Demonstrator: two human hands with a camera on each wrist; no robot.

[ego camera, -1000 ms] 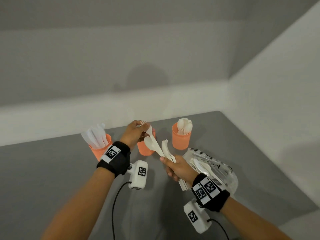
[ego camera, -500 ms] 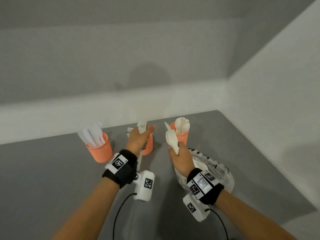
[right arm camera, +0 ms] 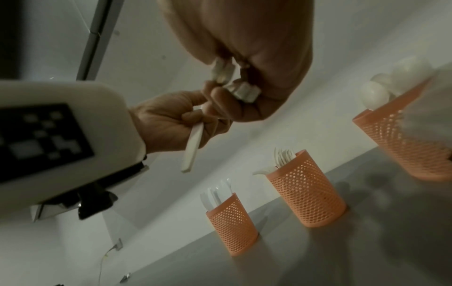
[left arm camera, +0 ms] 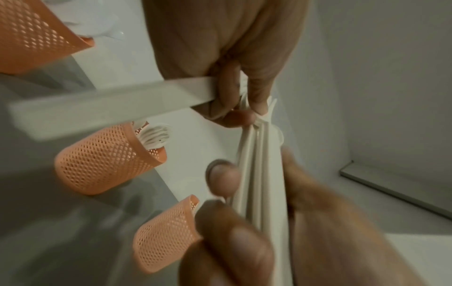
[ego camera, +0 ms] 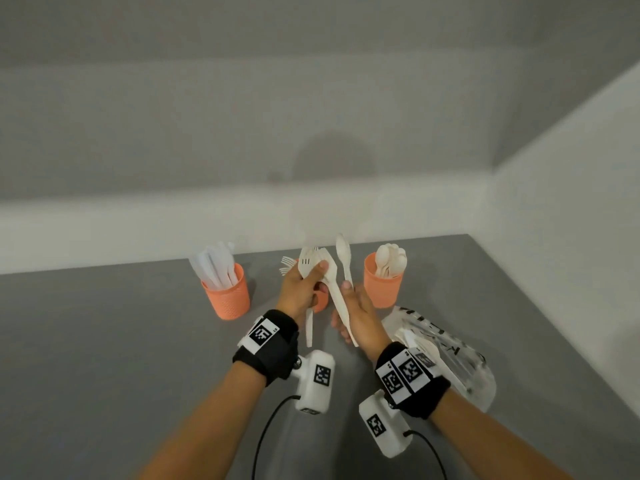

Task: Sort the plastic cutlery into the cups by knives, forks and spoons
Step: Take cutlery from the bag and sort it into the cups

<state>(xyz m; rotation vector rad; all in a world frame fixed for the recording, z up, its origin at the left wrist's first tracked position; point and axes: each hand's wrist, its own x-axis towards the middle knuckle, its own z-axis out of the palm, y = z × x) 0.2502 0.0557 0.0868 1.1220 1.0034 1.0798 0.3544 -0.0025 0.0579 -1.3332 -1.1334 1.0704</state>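
The person's two hands meet above the gray tabletop, in front of the cups; the right hand has its grip curled round a bunch of white forks and spoons, with one spoon sticking up highest; the left hand pinches the head of a fork with thumb and fingers, and its handle hangs down under the hand; the left fingers also touch the top of the bunch; a clear bag with more cutlery lies on the tabletop just right of the right wrist; farther back stand three orange mesh cups in a row; the left cup holds knives; the middle cup holds forks, mostly hidden behind the hands in the head view; the right cup holds spoons.
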